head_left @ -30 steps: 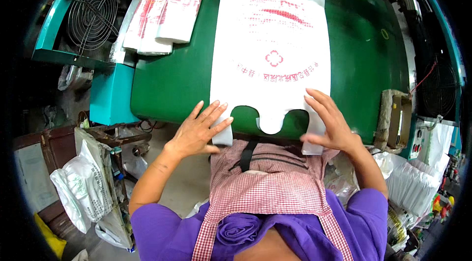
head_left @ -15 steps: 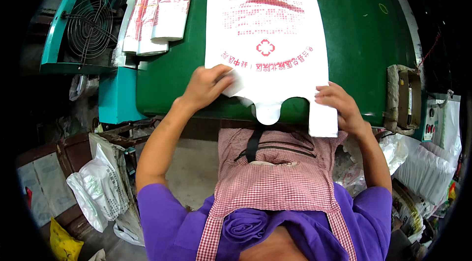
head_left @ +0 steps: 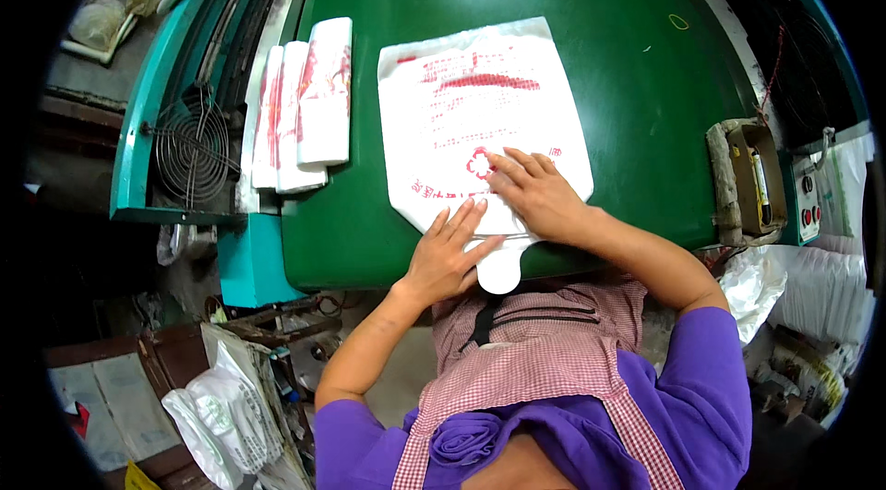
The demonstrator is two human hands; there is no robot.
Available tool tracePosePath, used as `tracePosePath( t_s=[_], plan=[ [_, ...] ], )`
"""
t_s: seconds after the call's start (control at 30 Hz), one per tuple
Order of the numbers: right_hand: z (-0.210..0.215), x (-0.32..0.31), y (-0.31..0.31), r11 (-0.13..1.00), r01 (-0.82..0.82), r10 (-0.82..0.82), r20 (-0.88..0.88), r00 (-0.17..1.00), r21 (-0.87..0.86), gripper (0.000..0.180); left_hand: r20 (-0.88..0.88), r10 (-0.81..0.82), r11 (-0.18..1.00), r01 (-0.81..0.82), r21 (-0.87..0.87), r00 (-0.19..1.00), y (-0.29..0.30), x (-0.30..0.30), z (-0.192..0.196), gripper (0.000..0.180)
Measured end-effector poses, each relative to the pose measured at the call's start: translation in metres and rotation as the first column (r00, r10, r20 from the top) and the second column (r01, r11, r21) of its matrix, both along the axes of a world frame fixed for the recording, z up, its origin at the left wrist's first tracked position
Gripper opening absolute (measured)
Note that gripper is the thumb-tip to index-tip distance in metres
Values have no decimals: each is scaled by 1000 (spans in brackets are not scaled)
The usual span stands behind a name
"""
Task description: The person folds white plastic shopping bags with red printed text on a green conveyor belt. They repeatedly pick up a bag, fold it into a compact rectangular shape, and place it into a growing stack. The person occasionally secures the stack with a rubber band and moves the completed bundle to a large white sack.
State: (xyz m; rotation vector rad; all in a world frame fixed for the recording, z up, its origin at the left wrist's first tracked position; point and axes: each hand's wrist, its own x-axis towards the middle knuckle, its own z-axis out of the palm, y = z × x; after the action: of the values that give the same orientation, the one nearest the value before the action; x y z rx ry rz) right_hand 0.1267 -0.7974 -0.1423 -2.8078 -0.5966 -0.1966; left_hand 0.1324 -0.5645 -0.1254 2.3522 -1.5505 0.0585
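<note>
Mid-frame, we press the white printed bag stack [head_left: 480, 121] flat on the green bench [head_left: 628, 56] — left hand [head_left: 448, 255] and right hand [head_left: 535, 195], fingers spread, gripping nothing. Smoothing looks underway. Next, we judge, comes an even fold.

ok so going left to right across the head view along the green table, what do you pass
round wire fan guard → folded white bags with red print → flat white bag with red print, with the left hand and then the right hand on its near end → small box with a pen → control panel with red buttons
</note>
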Motion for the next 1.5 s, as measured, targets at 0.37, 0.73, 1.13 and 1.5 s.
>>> tracePosePath(
  t_s=[0.37, 0.73, 1.13, 1.5],
  plan=[
    [24, 10, -15, 997, -25, 29, -46, 999, 71, 67, -287, 441, 882, -470, -39, 850, -43, 96, 10, 31],
    [40, -73, -5, 292, 297, 233, -368, 900, 909, 42, 118, 195, 980, -198, 8, 974, -37, 54, 10, 31],
    [13, -26, -59, 379, 215, 312, -343, 886, 900, 71, -341, -42, 947, 146, 287, 939, 9, 57, 41, 33],
    [31, 13, -102, 843, -537, 520, -244, 819, -6, 49, 108, -173, 967, 148, 206, 979, -59, 98, 89, 36]
  ],
)
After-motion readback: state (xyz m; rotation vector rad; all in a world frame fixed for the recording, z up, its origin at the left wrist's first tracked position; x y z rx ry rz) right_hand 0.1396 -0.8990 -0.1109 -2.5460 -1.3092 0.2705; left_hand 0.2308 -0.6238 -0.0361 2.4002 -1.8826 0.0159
